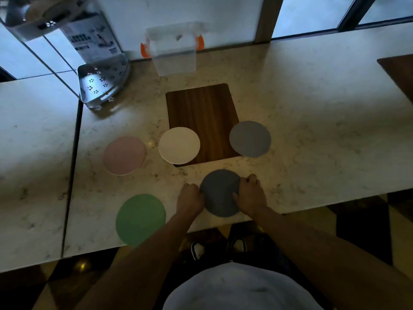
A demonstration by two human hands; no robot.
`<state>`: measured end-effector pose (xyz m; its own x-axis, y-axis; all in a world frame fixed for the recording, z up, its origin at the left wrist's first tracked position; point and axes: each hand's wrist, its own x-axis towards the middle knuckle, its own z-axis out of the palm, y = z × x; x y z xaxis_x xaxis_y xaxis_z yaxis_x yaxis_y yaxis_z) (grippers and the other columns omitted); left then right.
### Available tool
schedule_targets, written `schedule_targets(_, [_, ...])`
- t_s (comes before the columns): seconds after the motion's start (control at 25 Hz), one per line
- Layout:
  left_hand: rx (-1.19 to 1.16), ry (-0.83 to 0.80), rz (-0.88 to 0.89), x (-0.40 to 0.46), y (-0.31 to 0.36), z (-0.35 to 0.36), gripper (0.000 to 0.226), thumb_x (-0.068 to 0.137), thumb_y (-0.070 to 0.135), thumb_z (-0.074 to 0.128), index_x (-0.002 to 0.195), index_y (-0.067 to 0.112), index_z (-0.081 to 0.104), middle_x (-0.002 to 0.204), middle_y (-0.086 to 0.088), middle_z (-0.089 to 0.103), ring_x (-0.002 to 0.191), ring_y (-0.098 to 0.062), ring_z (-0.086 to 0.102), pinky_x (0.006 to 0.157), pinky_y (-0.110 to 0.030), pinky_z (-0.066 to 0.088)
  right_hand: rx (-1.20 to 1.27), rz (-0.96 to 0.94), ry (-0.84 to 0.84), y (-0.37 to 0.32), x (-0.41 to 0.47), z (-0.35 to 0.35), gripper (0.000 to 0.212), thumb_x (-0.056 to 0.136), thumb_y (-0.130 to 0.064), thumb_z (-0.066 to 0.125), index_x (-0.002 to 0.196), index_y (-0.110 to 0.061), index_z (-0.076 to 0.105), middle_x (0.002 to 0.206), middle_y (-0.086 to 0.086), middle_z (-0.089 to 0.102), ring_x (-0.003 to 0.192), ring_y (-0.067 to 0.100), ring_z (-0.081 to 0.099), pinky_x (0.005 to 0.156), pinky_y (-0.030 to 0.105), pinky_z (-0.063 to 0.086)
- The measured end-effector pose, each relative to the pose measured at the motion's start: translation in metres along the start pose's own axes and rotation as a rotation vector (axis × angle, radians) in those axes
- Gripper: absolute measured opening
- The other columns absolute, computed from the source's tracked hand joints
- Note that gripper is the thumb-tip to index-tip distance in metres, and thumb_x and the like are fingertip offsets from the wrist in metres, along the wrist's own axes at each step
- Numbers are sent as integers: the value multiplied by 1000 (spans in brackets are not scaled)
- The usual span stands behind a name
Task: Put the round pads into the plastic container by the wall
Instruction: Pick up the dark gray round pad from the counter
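Both hands are down on the pale marbled stone desk (312,108) near its front edge, and between them I've got the dark slate-blue round pad (220,193). My left hand (190,199) has its fingers curled onto the pad's left rim, my right hand (251,194) curled onto the right rim, thumb lying over the top, so each hand is pinching one side of that same pad. Whether it is lifted or flat on the stone, I can't tell from up here.

Four more pads lie loose and untouched. The green round pad (140,219) lies to the left by the front edge, its near side poking past the edge. The pink round pad (124,155) lies further back on the left. The cream round pad (179,145) overlaps the near left corner of the brown wooden rectangular board (201,108). The grey round pad (249,139) overlaps the board's near right corner.

The clear plastic container with orange side clips (174,52) stands at the far edge against the wall, beyond the board and well apart from every pad. Left of it stands a perforated metal corner rack (102,86).
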<state>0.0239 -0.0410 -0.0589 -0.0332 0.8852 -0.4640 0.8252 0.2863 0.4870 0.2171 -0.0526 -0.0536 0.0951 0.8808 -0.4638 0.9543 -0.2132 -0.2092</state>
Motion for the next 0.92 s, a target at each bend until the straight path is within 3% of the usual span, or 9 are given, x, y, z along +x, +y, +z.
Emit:
schedule_targets(0.2, [-157,71,-26,-10,-1,13,18,82,15,60,96,6,53,104,-12,49,88,-31,54,80,-43,49,116,81,101,-4,-2,11,44,90,-28,61,124,-5,45,134,20,43,117,34,47,94,43,47])
schedule_targets(0.4, [-415,56,-164,-4,8,6,15,82,13,63,94,11,54,92,-8,64,84,-25,60,79,-46,54,415,135,184,5,8,6,18,92,-11,55,109,-6,56,116,15,59,102,29,58,86,40,49])
schedule_targets(0.56, [-511,104,-181,12,25,-4,10,78,16,69,85,18,63,85,-3,70,79,-21,65,77,-46,57,558,77,273,21,29,-10,14,90,-10,60,104,-10,64,105,10,66,96,23,62,77,27,44])
schedule_targets(0.8, [-463,152,-115,62,81,-14,15,78,15,73,91,17,66,92,2,66,87,-17,62,82,-41,55,612,-14,363,57,89,-54,15,90,-6,62,102,-1,68,104,21,70,98,36,64,85,36,47])
schedule_targets(0.92, [-474,139,-155,92,112,-13,15,81,12,71,94,17,65,99,0,65,93,-19,61,86,-41,55,594,-34,345,73,125,-79,17,92,-10,60,106,-3,69,106,19,70,101,34,63,90,35,47])
